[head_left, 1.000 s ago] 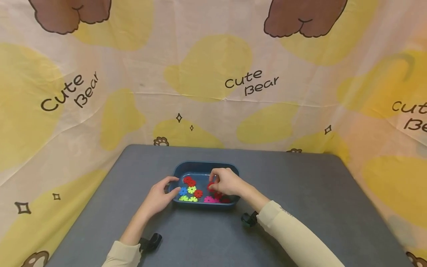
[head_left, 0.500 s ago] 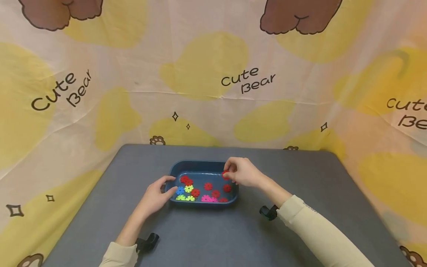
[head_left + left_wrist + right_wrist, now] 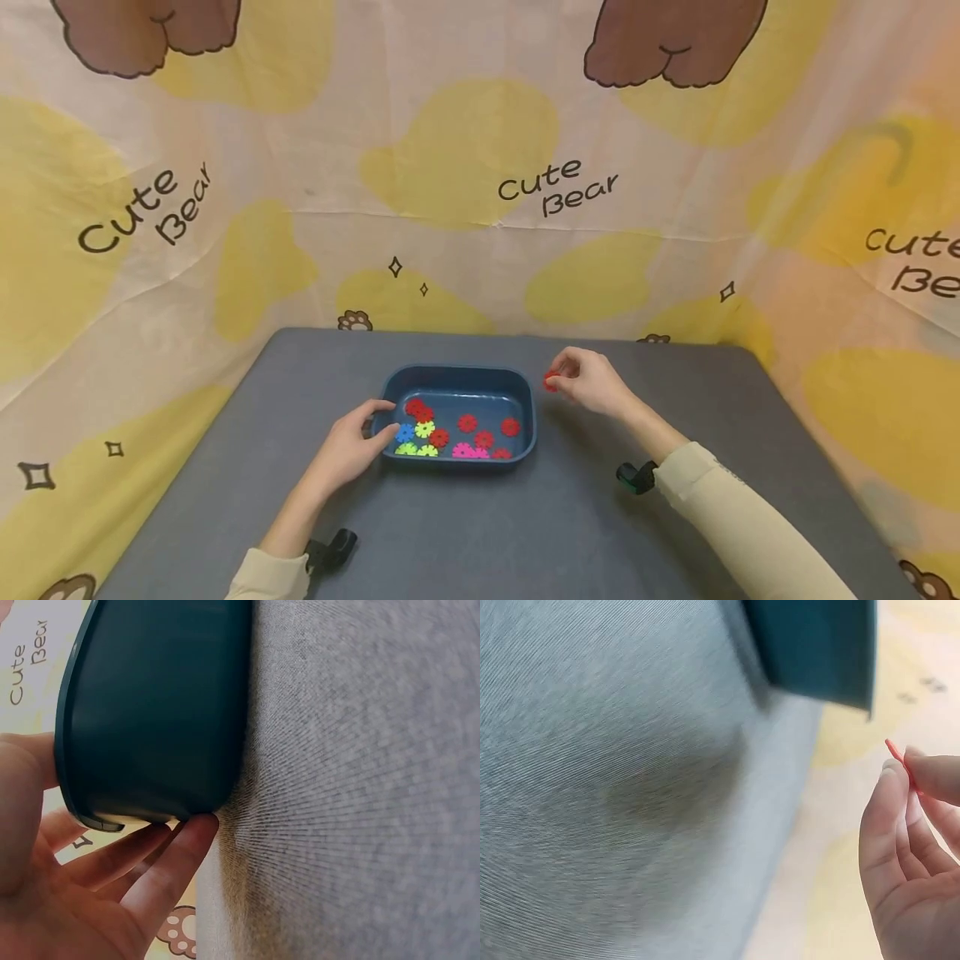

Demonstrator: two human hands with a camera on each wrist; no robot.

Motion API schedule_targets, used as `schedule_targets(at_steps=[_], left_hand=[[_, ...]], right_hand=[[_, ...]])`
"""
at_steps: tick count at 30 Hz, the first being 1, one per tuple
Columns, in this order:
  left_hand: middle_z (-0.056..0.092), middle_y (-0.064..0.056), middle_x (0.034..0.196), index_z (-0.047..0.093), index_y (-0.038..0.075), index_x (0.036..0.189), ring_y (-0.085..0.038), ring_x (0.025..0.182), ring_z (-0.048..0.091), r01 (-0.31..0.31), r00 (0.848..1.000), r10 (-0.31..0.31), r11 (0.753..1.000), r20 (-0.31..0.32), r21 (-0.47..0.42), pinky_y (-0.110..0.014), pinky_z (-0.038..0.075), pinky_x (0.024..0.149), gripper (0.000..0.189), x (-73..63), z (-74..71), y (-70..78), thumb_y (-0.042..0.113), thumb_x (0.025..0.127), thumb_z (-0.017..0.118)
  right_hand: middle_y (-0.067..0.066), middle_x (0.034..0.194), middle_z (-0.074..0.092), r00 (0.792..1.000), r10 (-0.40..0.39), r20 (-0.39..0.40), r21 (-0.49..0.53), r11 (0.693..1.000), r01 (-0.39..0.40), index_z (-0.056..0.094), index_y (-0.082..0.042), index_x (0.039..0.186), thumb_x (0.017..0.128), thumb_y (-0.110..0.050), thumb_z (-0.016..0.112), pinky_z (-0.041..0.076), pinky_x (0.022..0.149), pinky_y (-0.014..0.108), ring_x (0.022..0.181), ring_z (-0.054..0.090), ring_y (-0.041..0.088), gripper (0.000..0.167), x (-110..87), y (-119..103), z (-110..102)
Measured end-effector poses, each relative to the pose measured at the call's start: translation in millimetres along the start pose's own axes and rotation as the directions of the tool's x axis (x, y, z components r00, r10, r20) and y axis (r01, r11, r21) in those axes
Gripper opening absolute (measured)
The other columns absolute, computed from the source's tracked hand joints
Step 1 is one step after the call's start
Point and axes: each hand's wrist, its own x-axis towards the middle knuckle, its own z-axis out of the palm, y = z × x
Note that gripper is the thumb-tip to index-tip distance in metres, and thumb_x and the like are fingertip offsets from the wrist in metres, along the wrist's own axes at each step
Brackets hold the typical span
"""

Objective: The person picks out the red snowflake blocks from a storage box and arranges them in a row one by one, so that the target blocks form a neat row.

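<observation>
A dark blue plastic tray (image 3: 457,462) stands on the table with several notched snowflake building discs inside: red, pink, yellow-green, and one blue disc (image 3: 405,432). At its left end my left hand (image 3: 348,446) holds the tray by the rim; in the left wrist view the fingertips (image 3: 196,829) press its outer wall. Off the tray's right end, my right hand (image 3: 596,383) pinches a red snowflake building disc (image 3: 551,382) between thumb and fingers, above the table. The right wrist view shows this disc (image 3: 893,752) edge-on, partly covered by the fingers.
The grey table (image 3: 480,533) extends on all sides of the tray. A printed cloth (image 3: 465,183) hangs behind and at both sides. Each wrist carries a dark camera mount, with the left mount (image 3: 332,550) and right mount (image 3: 636,477) near the tabletop.
My right hand has picked a red snowflake building disc out of the tray and carried it rightward, past the rim. My left hand stays at the tray's left end.
</observation>
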Motion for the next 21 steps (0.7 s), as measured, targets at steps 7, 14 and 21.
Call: schedule_targets(at_steps=[7,14,21], left_hand=[[0.058,-0.019,0.14,0.061,0.01,0.134,-0.039,0.123,0.057,0.018,1.0,-0.018,1.0,-0.008,-0.008,-0.057,0.048,0.099,0.042,-4.2,0.1,-3.5,0.025,0.097,0.07],[0.059,-0.018,0.14,0.061,0.009,0.134,-0.038,0.125,0.056,0.011,1.0,-0.011,1.0,-0.011,-0.013,-0.057,0.048,0.1,0.042,-0.3,0.4,-2.4,0.025,0.096,0.071],[0.06,-0.017,0.139,0.062,0.01,0.133,-0.037,0.123,0.057,0.005,1.0,-0.005,1.0,-0.016,-0.014,-0.057,0.047,0.1,0.041,-0.1,0.9,-0.5,0.024,0.096,0.071]], right_hand=[[0.007,0.087,0.071,0.995,0.096,-0.031,-0.015,0.995,-0.096,0.066,-0.005,0.105,0.093,-0.014,0.074,0.056,0.061,0.035,0.072,0.068,0.03,0.017,12.5,30.5,3.6],[0.005,0.078,0.066,0.991,0.125,-0.054,-0.105,0.986,-0.13,0.065,-0.004,0.101,0.094,-0.013,0.074,0.053,0.056,0.034,0.061,0.062,0.02,0.014,23.8,47.0,8.3],[0.003,0.075,0.064,0.996,0.079,-0.041,-0.183,0.979,-0.086,0.065,-0.004,0.098,0.094,-0.012,0.074,0.049,0.055,0.033,0.06,0.058,0.017,0.013,27.2,61.7,14.6]])
